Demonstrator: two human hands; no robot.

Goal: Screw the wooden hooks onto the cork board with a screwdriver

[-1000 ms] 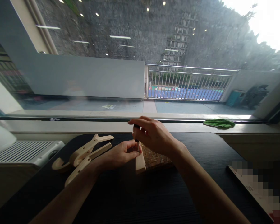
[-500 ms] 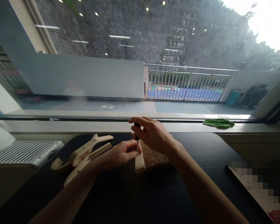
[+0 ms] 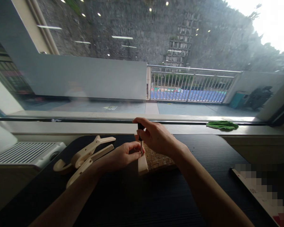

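In the head view my right hand (image 3: 157, 135) grips the black handle of a screwdriver (image 3: 140, 126) from above, its index finger over the top end. The screwdriver stands nearly upright, its metal shaft pointing down at a pale wooden strip (image 3: 143, 165). The fingers of my left hand (image 3: 125, 155) are pinched together around the lower end of the shaft, against the strip. Whatever small thing they may hold there is hidden. The strip runs along the left side of a brown, textured panel (image 3: 158, 159), partly covered by my right hand and forearm.
Several pale wooden pieces with holes (image 3: 86, 151) lie to the left on the black table (image 3: 137, 201). A long wooden piece (image 3: 250, 189) lies at the right. A green cloth (image 3: 222, 125) rests on the windowsill (image 3: 179, 127). A white radiator (image 3: 26, 153) stands at the left.
My right hand and the screwdriver have shifted slightly to the right, and the fingers around the handle have moved a little, showing more of it. My left hand stays at the shaft's lower end.
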